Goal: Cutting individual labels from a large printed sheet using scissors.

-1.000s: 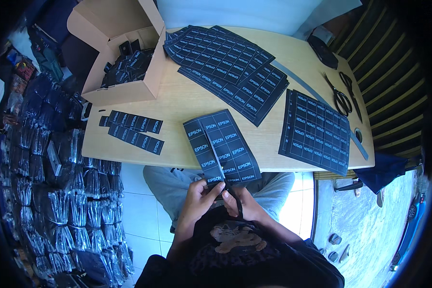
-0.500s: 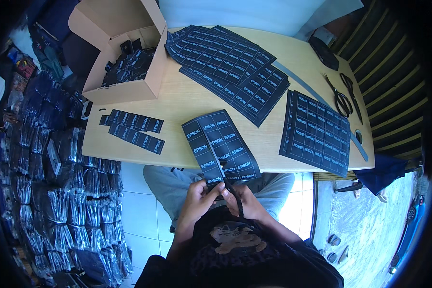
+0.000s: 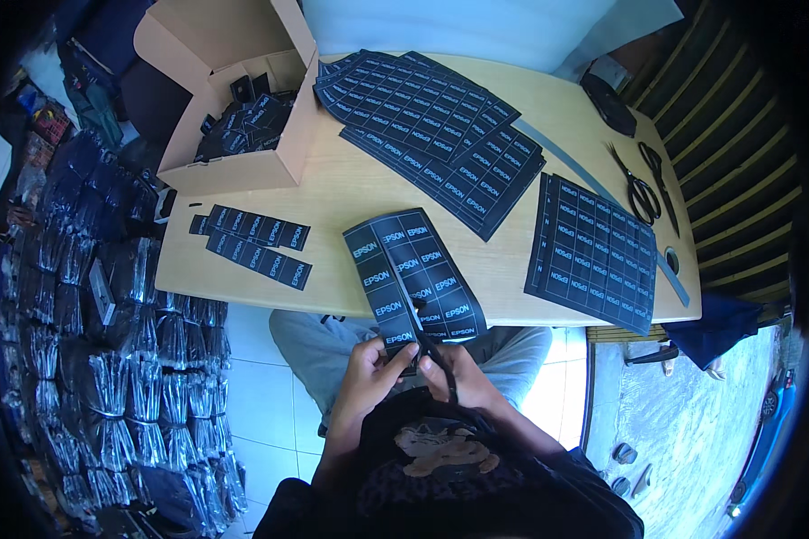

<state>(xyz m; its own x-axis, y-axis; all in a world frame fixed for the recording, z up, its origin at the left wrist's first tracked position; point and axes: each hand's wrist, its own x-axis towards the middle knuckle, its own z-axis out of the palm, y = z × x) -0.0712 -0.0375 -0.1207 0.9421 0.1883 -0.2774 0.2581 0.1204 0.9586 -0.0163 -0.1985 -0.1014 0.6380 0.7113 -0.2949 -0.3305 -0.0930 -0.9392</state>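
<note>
Over the table's near edge I hold a black sheet (image 3: 441, 262) printed with a grid of pale lettering. My left hand (image 3: 375, 373) pinches the bottom corner of its left-hand strip. Scissors (image 3: 437, 352) with black handles are gripped in my right hand (image 3: 459, 375), their blades pointing up and away along a slit between that strip and the wider part. The fingers inside the handles are partly hidden. Several cut strips (image 3: 259, 260) of the same material lie on the table to the left, partly overlapping.
An open cardboard box (image 3: 234, 173) with small black pieces stands at the far left. Stacked black sheets (image 3: 422, 108) fan across the back, with another stack (image 3: 593, 251) on the right. A metal ruler (image 3: 566, 162), two more scissors (image 3: 640, 193) and a dark pouch (image 3: 608, 103) lie there too.
My right thumb has moved slightly away from my left thumb, and the scissors' handles have shifted a little. The sheet and my left hand stay nearly in place.
</note>
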